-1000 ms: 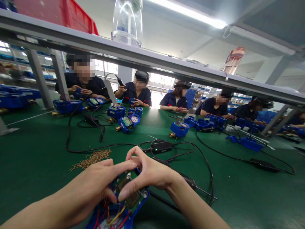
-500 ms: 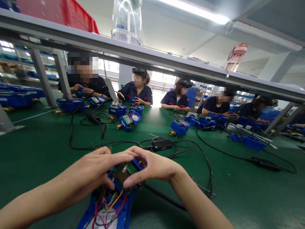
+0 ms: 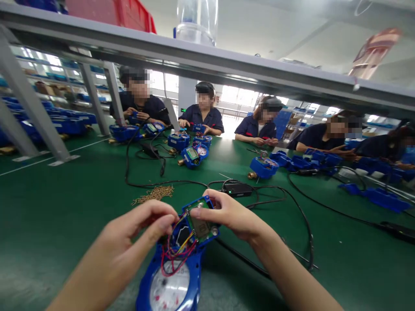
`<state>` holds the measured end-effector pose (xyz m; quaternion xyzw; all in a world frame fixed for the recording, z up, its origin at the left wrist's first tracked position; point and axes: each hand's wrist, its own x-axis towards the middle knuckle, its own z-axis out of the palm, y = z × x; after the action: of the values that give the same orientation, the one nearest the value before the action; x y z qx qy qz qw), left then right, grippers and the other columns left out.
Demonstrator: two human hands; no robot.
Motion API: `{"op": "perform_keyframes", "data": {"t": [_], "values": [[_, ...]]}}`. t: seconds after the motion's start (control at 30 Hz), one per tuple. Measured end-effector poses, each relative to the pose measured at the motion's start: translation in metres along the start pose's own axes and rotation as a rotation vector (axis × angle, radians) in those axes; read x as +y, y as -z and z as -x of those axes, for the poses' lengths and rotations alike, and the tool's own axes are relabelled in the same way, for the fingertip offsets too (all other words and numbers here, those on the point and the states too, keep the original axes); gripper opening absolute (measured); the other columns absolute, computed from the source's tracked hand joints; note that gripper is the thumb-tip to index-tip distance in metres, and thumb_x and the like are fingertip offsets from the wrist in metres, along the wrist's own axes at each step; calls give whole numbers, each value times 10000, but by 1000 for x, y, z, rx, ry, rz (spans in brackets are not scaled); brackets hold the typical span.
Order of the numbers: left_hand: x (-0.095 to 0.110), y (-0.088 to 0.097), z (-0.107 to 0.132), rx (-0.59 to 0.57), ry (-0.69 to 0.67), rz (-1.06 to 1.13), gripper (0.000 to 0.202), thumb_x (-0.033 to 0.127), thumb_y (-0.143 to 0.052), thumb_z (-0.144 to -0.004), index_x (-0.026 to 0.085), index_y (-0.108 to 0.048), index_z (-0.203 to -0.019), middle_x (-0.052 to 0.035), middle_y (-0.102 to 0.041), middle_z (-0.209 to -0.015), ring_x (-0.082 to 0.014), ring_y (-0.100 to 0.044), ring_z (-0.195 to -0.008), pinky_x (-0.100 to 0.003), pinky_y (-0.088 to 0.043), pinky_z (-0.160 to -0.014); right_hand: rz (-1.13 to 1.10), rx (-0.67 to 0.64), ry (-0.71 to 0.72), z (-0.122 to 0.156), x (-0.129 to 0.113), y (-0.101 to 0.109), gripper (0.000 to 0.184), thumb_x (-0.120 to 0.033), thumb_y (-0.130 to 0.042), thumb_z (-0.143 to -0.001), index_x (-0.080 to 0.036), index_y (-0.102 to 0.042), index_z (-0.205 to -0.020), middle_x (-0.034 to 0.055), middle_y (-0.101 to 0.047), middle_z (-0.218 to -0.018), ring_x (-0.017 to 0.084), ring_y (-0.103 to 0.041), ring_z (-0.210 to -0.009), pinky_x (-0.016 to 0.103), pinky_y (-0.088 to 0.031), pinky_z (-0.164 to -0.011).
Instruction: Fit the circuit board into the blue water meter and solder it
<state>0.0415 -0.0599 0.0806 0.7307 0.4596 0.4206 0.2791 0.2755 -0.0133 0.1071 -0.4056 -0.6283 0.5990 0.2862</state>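
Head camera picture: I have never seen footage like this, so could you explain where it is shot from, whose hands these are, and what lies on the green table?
The camera sits on a worker's head, looking forward and down, so both bare hands are that worker's own. The left hand touches the coloured wires of a blue water meter. The right hand pinches the meter's green circuit board, tilted up. On the green table lie small brass parts, a black adapter with cables, and more blue meters. Co-workers sit opposite.
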Motion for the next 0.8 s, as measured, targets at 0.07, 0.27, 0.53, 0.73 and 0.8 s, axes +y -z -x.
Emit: {"op": "perform_keyframes", "data": {"t": [0.07,0.27,0.53,0.73,0.8], "values": [[6,-10,1,-75,32,13,241,452,-501,-978,254,-628,-927,11,-656,-870,-174,-636,-798,-274,-503,-726,16,24,-11,0,-1,-2,516,-558,-822,-703,-163,-528,-859,-29,-528,-787,106,-474,-711,225,-363,-634],[13,-16,3,-177,51,63,264,480,-502,-968,256,-625,-899,2,-591,-920,-204,-565,-901,-318,-442,-808,67,68,6,4,-2,-7,471,-530,-800,-745,-180,-498,-840,-39,-523,-762,109,-462,-707,227,-357,-625],[16,-28,7,-83,4,-52,152,285,-520,-968,234,-593,-845,-5,-572,-900,-202,-535,-902,-328,-422,-797,247,201,39,8,-2,-13,426,-474,-782,-774,-195,-461,-800,-51,-464,-714,100,-413,-673,224,-306,-581],[15,-22,5,-118,95,58,194,318,-516,-971,238,-596,-814,29,-559,-822,-158,-519,-776,-295,-408,-715,50,40,27,5,-2,-9,375,-384,-822,-745,-192,-525,-872,-43,-579,-762,104,-502,-693,213,-396,-613],[13,-19,4,-119,97,66,195,324,-503,-980,239,-602,-834,28,-564,-839,-158,-527,-791,-298,-413,-728,-11,-22,12,4,-3,-9,371,-333,-836,-733,-199,-590,-976,-32,-638,-837,108,-556,-737,222,-456,-677]]}}
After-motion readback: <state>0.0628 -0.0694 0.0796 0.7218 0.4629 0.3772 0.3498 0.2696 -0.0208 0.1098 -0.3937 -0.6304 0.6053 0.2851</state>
